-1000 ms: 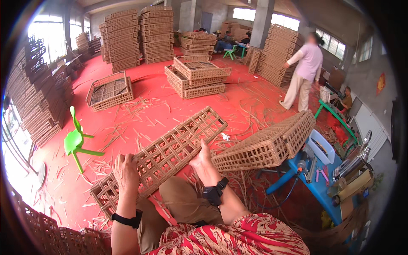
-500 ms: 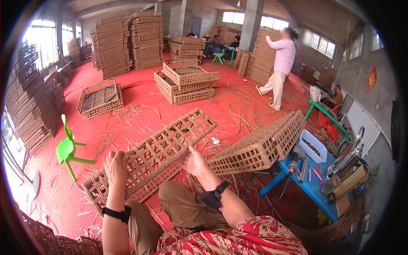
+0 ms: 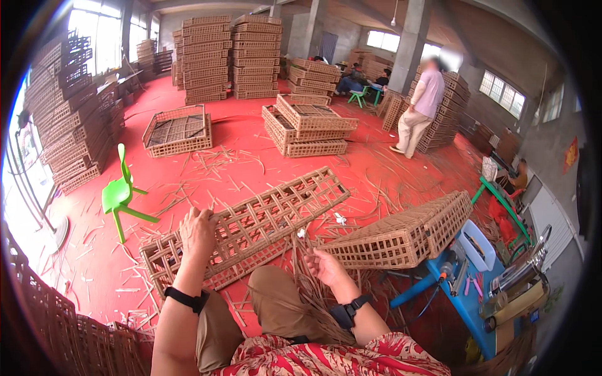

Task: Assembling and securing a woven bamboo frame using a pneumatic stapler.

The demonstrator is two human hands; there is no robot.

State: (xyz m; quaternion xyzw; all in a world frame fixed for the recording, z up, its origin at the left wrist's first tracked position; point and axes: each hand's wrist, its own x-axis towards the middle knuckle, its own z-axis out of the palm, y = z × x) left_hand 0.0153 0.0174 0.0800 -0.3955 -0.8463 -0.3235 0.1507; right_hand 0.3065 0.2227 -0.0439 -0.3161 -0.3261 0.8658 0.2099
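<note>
A long brown woven basket (image 3: pixel 276 216) with open square mesh lies tilted in front of my knees. My left hand (image 3: pixel 198 235) is closed on its upper edge, near the left end. To the right of the basket my right hand (image 3: pixel 327 266) is off the weave, palm turned up and fingers loosely curled apart. Loose brown weaving strips (image 3: pixel 301 269) hang and lie right beside those fingers; I see none clearly held. A second woven basket (image 3: pixel 395 241) rests on its side to the right, close to the blue table.
A blue table (image 3: pixel 467 294) at right carries a power tool, pink-handled pliers and a light-blue bin (image 3: pixel 475 244). A green chair (image 3: pixel 122 191) stands left. Cut strips litter the red floor (image 3: pixel 238 131). Baskets are stacked behind; a person (image 3: pixel 421 106) stands at the far right.
My right hand has come away from the basket's edge toward the loose strips, its fingers curling. My left hand stays on the basket. The view has turned left, and the standing person has lowered an arm.
</note>
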